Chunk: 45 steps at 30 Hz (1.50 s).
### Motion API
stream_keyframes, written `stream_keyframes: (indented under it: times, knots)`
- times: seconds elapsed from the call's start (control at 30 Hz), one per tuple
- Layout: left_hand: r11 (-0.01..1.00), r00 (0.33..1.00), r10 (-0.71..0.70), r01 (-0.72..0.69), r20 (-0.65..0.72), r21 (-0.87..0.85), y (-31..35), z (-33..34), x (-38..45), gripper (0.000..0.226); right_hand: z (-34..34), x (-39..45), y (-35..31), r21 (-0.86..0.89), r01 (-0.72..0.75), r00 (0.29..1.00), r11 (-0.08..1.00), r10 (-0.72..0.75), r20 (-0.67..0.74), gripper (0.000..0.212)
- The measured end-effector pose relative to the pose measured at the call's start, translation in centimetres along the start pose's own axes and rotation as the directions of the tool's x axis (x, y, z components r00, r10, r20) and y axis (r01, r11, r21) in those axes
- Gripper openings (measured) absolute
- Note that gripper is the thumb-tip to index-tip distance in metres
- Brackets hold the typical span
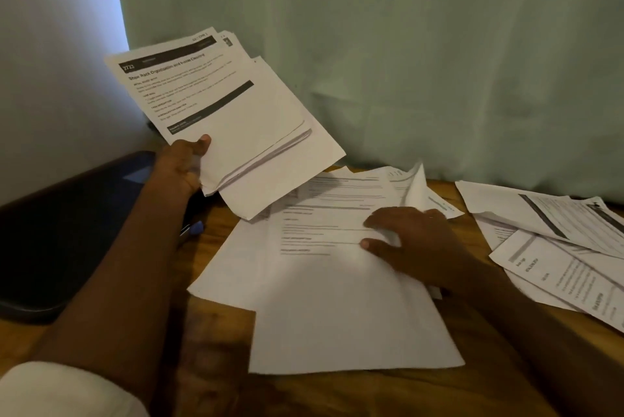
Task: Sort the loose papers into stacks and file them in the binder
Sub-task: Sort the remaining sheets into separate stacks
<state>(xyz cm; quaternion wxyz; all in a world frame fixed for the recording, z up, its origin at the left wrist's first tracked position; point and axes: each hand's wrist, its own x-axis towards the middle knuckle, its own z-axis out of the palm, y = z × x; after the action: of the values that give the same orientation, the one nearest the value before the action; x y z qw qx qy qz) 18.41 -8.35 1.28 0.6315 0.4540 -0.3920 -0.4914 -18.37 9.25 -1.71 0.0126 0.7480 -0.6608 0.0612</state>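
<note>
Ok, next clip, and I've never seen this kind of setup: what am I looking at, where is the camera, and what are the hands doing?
There is no machine here. A person wears a camera on the head, looking down at their own two bare hands. The left hand grips a raised sheaf of printed sheets, thumb on top. The right hand rests on the loose papers lying on the wooden table, fingers curled around a lifted sheet's edge. A second scatter of papers lies to the right. The dark blue binder sits at the left, partly behind the arm. A pale green curtain hangs behind.
</note>
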Motion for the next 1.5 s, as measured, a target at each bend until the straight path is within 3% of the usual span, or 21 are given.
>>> stream_keyframes:
  times: [0.1, 0.23, 0.3, 0.37, 0.4, 0.47, 0.53, 0.57, 0.7, 0.83, 0.9, 0.97, 1.1, 1.17, 1.23, 1.43, 1.5]
  knots:
    - [1.000, 1.000, 0.007, -0.007, 0.009, 0.014, 0.2, 1.2, -1.1, 0.046, 0.2, 0.2, 3.7, 0.036, -0.101, 0.989, 0.994, 0.104, -0.102, 0.077]
    - [0.999, 1.000, 0.008, -0.008, -0.007, 0.049, -0.2, 1.9, -0.9, 0.049, 0.3, 0.3, 4.4, 0.009, -0.168, 0.943, 0.986, 0.163, -0.291, 0.037]
    - [0.999, 1.000, 0.005, -0.005, -0.002, 0.045, -0.2, 1.8, -0.8, 0.049, -0.1, 0.0, 2.8, -0.058, -0.117, 0.891, 0.991, 0.079, -0.446, 0.031]
    - [0.998, 1.000, -0.017, 0.016, 0.016, 0.055, -0.2, 1.6, -0.6, 0.049, -0.3, -0.4, 0.3, -0.102, 0.056, 0.825, 0.993, -0.104, -0.556, 0.039]
    - [0.996, 1.000, -0.012, 0.012, -0.003, 0.093, -0.2, 1.4, -0.4, 0.050, -0.3, -0.5, -1.1, -0.090, 0.165, 0.842, 0.982, -0.188, -0.505, 0.048]
    - [0.982, 1.000, 0.000, 0.001, -0.009, 0.187, -0.1, 0.9, -0.1, 0.051, 0.2, -0.6, -3.7, 0.008, 0.278, 0.933, 0.960, -0.268, -0.240, 0.064]
    - [0.985, 1.000, -0.014, 0.016, -0.016, 0.170, -0.1, 0.3, 0.3, 0.051, 1.2, -0.2, -4.4, 0.040, 0.260, 0.965, 0.965, -0.260, -0.020, 0.069]
    - [0.988, 1.000, -0.018, 0.021, -0.019, 0.152, -0.2, 0.1, 0.5, 0.050, 1.4, 0.0, -3.8, 0.076, 0.232, 0.973, 0.970, -0.232, 0.004, 0.069]
    - [0.996, 0.999, -0.049, 0.051, -0.024, 0.068, -0.3, 0.1, 0.8, 0.047, 1.1, 0.4, 1.1, 0.209, 0.081, 0.995, 0.975, -0.066, -0.076, 0.063]
    - [0.997, 0.997, -0.078, 0.078, -0.020, -0.010, -0.8, 0.8, 0.7, 0.044, 1.4, 0.4, 5.0, 0.371, -0.005, 0.984, 0.929, 0.070, -0.162, 0.036]
    - [0.997, 0.997, -0.075, 0.076, -0.022, 0.024, -0.7, 0.6, 0.6, 0.040, 1.8, 0.7, 5.7, 0.311, -0.002, 0.956, 0.950, 0.094, -0.279, 0.034]
    - [0.996, 0.998, -0.056, 0.058, -0.030, 0.072, -0.6, 0.3, 1.1, 0.046, 1.9, 1.0, 4.8, 0.280, 0.108, 0.932, 0.954, 0.001, -0.363, 0.026]
    - [0.994, 0.999, -0.035, 0.035, -0.007, 0.101, -0.9, 0.5, 1.2, 0.048, 2.2, 1.1, 0.2, 0.150, 0.162, 0.983, 0.975, -0.145, -0.115, 0.047]
    - [0.992, 1.000, -0.021, 0.023, -0.018, 0.126, -1.0, 0.6, 1.1, 0.048, 1.9, 1.2, -0.5, 0.060, 0.076, 0.995, 0.995, -0.072, -0.071, 0.051]
    - [0.991, 1.000, -0.010, 0.011, -0.004, 0.136, -1.1, 0.4, 1.4, 0.048, 1.5, 1.1, 0.4, 0.035, -0.001, 0.993, 0.999, 0.005, -0.116, 0.051]
    - [0.997, 0.999, -0.051, 0.051, 0.007, 0.062, -1.4, 0.3, 1.9, 0.038, 0.1, 0.1, 5.9, 0.244, -0.217, 0.958, 0.945, 0.254, -0.134, 0.023]
    - [0.998, 0.998, -0.059, 0.058, 0.009, 0.038, -1.3, 0.7, 1.4, 0.036, 0.1, -0.1, 6.8, 0.243, -0.276, 0.943, 0.930, 0.311, -0.118, 0.031]
